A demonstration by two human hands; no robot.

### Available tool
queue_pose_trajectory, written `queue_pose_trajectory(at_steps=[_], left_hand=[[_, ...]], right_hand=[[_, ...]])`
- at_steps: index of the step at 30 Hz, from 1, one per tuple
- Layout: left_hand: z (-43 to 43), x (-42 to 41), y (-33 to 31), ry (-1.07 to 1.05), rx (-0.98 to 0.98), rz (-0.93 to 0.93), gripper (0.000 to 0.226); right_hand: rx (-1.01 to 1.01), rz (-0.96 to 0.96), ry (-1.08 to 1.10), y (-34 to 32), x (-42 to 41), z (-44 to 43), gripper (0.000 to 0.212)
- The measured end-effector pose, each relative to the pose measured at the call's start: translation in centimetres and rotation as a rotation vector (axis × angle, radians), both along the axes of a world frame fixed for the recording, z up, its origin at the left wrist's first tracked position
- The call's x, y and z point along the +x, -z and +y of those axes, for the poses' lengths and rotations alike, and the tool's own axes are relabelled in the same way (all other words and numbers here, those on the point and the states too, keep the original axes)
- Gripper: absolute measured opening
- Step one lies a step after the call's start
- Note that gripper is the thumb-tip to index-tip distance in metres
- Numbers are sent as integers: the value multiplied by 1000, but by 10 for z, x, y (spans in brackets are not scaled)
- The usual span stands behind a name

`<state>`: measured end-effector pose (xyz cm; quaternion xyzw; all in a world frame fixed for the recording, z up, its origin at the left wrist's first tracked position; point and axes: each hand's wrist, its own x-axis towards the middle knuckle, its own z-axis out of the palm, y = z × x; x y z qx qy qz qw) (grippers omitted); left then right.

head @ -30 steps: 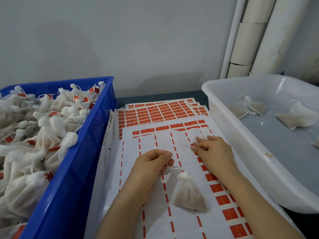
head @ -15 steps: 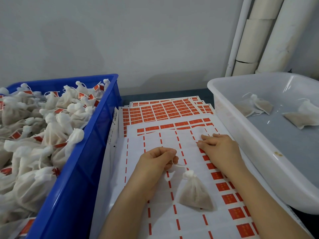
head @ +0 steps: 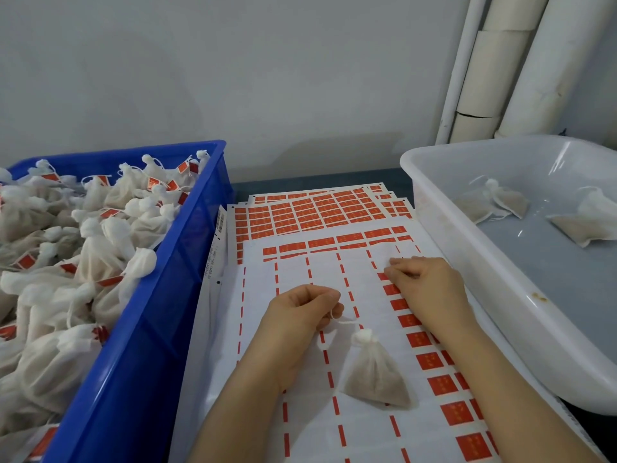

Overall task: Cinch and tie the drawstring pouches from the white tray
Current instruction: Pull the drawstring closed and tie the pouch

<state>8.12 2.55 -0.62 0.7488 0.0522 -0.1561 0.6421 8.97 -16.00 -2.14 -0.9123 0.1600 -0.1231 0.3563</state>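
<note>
Head view: left grip (head: 302,310) pinches the drawstring (head: 347,323) of the cinched pouch (head: 375,375); right grip (head: 424,284) on label sheet (head: 310,272), hold unclear; tying likely next.

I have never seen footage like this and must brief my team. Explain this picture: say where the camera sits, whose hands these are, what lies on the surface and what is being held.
There is no machine here. A person works with bare hands, and the single picture comes from a camera worn on the head, looking forward and down.

The left hand pinches the drawstring of a small cinched pouch. The pouch lies on sheets of red labels. The right hand rests on the same sheets with its fingertips at a red label. Whether it has hold of one I cannot tell.

On the right stands the white tray, with a few other pouches in it. On the left, a blue crate is heaped with tied pouches that carry red labels.
</note>
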Motion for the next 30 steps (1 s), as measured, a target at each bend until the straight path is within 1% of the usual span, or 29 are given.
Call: queue_pose_trajectory(at_steps=[3,6,8,10,13,15,17,19,22,27,30], left_hand=[[0,-1,1,46,86,-62,12],[-4,-1,-3,132,309,-187,13],[-9,2,-7,193,440,-265,8],[-16,8,-11,259,497,-334,3],[-28,15,-11,372,531,-442,6],[-34,16,-4,459,554,-462,6],[-35,15,5,509,652,-485,4],[-33,14,11,505,726,-535,7],[-30,10,18,466,717,-569,10],[-27,11,25,354,568,-567,8],[-27,13,27,334,538,-573,12]], right_hand=[[-85,30,-18,2,2,2,46],[-166,58,-16,5,5,2,55],[-174,70,-28,6,6,2,56],[-164,81,-33,6,5,1,56],[-161,75,-40,5,2,3,55],[-148,58,-50,6,0,5,53],[-149,57,-58,7,-2,5,49],[-150,55,-67,8,-4,4,46],[-140,29,-97,10,-8,4,41],[-176,32,-111,12,-7,4,36],[-169,12,-103,13,-8,5,35]])
